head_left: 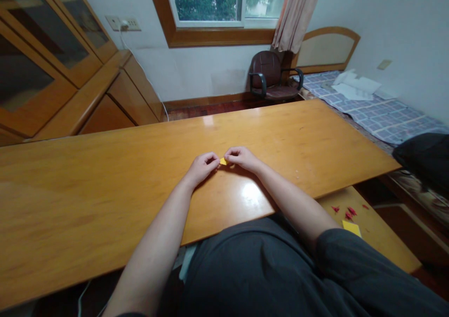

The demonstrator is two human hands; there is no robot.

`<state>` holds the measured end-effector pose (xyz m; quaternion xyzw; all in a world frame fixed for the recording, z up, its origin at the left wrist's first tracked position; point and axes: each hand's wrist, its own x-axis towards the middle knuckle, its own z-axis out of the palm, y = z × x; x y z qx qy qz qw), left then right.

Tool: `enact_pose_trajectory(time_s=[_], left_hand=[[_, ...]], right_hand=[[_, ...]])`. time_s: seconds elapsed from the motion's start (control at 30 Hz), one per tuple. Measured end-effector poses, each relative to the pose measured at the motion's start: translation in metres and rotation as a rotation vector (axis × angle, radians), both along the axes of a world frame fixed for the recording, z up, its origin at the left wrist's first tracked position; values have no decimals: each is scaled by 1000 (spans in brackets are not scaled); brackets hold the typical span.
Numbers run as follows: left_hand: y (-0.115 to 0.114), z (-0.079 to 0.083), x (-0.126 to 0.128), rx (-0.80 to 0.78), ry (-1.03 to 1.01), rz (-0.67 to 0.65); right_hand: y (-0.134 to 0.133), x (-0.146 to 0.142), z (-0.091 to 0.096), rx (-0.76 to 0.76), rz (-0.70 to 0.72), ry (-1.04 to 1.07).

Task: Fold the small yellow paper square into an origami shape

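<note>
A small piece of yellow paper with pointed corners sits between my two hands, just over the wooden desk. My left hand pinches its left end between thumb and fingertips. On the other side, my right hand grips the right end, also with thumb and fingers closed. The fingers cover parts of the paper, so its full folded shape cannot be made out.
Below the desk on the right, a lower wooden surface bears several small red folded papers and yellow paper sheets. A black bag lies at right by the bed. Behind the desk stands an armchair.
</note>
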<state>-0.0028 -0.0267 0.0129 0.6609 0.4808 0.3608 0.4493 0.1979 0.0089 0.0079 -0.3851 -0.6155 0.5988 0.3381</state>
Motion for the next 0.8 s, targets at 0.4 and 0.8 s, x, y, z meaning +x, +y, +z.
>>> enact_pose_trajectory(time_s=[0.4, 0.8], left_hand=[[2, -4, -3, -26, -64, 49], [4, -8, -3, -24, -113, 101]], right_hand=[[0, 3, 2, 29, 33, -8], [1, 2, -2, 23, 67, -24]])
